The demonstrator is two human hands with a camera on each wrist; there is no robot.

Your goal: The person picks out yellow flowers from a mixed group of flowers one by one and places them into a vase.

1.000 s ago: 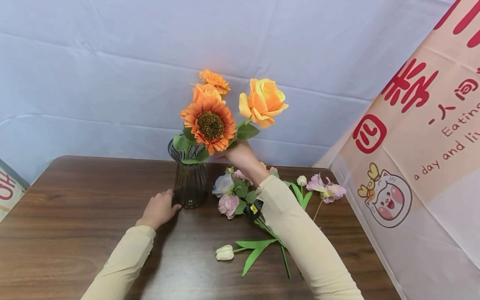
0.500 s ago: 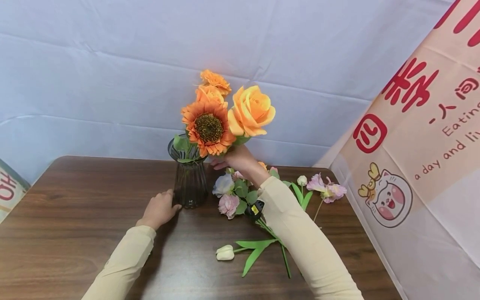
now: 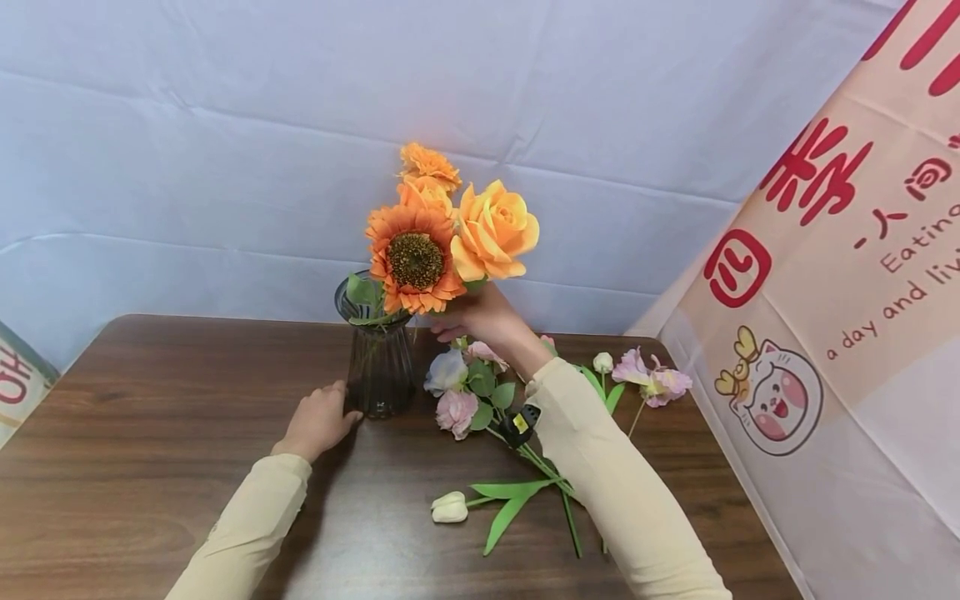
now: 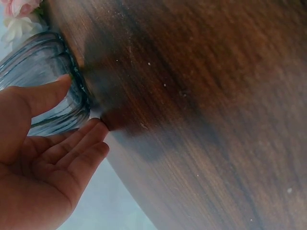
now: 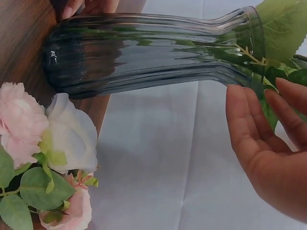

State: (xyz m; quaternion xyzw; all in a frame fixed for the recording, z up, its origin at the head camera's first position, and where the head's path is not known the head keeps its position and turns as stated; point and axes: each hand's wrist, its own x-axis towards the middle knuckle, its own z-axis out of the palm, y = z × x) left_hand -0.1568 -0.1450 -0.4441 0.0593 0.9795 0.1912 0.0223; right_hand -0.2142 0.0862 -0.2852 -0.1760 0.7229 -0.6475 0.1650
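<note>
Since the earlier frame, the orange rose (image 3: 492,231) has swung in from the right and now sits snug against the sunflower (image 3: 413,260), while my left hand has kept its place at the vase's foot.

Going from big to small: the brown wooden table (image 3: 150,433) carries the ribbed glass vase (image 3: 380,367), which stands upright near the far edge. I judge the vase fairly heavy and rigid but slick and breakable, best steadied low on its ribs. My left hand (image 3: 318,421) does that, thumb and relaxed fingers (image 4: 79,143) resting against its base without wrapping it. My right hand (image 3: 483,321) is just beside the mouth, fingers nearly straight on the green stem and leaves; whether they pinch the stem I cannot tell. The rose looks light and soft, its stem bendy, so I would hold it low on the stem, not by the petals.

A pink and white bunch (image 3: 459,392) and a white tulip (image 3: 450,507) lie on the table to the right.
</note>
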